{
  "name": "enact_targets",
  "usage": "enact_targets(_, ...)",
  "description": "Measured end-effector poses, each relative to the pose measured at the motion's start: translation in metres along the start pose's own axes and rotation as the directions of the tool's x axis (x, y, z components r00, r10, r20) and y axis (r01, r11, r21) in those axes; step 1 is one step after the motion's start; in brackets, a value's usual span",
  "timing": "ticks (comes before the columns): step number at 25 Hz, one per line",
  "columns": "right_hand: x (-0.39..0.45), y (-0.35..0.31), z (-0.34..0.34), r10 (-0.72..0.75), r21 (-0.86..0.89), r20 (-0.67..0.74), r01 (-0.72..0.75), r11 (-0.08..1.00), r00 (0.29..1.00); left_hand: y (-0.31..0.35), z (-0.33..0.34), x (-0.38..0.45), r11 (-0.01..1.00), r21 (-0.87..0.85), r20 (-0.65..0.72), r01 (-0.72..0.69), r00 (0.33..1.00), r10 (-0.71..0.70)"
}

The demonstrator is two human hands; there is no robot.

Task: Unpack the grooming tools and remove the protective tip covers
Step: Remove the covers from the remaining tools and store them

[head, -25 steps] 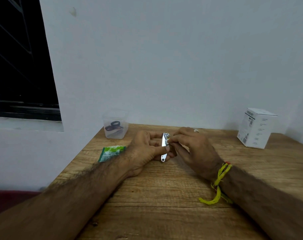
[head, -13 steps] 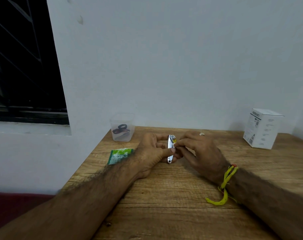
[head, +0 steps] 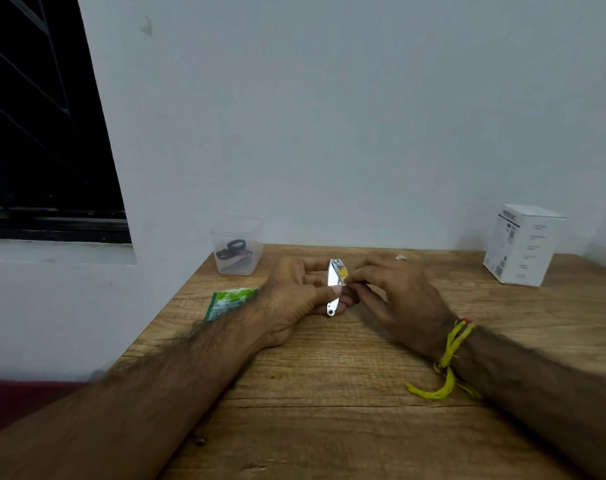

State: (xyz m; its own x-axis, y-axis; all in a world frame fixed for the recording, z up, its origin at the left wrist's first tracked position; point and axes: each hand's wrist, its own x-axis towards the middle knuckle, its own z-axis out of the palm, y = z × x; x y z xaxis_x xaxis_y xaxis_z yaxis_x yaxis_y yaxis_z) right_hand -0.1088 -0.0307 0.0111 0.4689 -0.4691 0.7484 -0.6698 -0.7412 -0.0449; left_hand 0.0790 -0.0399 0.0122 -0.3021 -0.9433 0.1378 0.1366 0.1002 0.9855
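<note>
Left hand (head: 294, 292) fingers curl round nail clipper (head: 333, 288), thumb pressed on its side. Right hand (head: 395, 289) fingertips pinch yellow cover (head: 343, 271) at the clipper's far end (cover tiny, blurred). Beyond left fingers: green packet (head: 229, 301), then clear tub (head: 237, 245).

- Setting: plain domestic room.
- Wood-grain desk (head: 329, 393) pushed against a bare painted wall (head: 329, 116).
- Dark window (head: 35, 133) left of the desk.
- Small white carton (head: 523, 244) on the desk's right rear.
</note>
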Motion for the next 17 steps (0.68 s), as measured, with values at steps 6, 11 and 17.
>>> enact_targets(6, -0.002, 0.001, -0.003, 0.049, 0.012, 0.030, -0.050, 0.999, 0.998, -0.001, -0.001, 0.002, 1.000, 0.011, 0.006, 0.011, 1.000, -0.011)
enact_targets(11, -0.003, -0.002, -0.008, 0.049, 0.004, 0.076, -0.050, 0.999, 0.996, 0.000, -0.001, 0.003, 1.000, 0.016, -0.015, 0.019, 1.000, -0.018)
enact_targets(17, -0.003, -0.002, -0.012, 0.049, 0.019, 0.162, -0.053, 0.998, 0.986, 0.001, 0.001, 0.001, 1.000, 0.008, -0.029, 0.012, 1.000, -0.012)
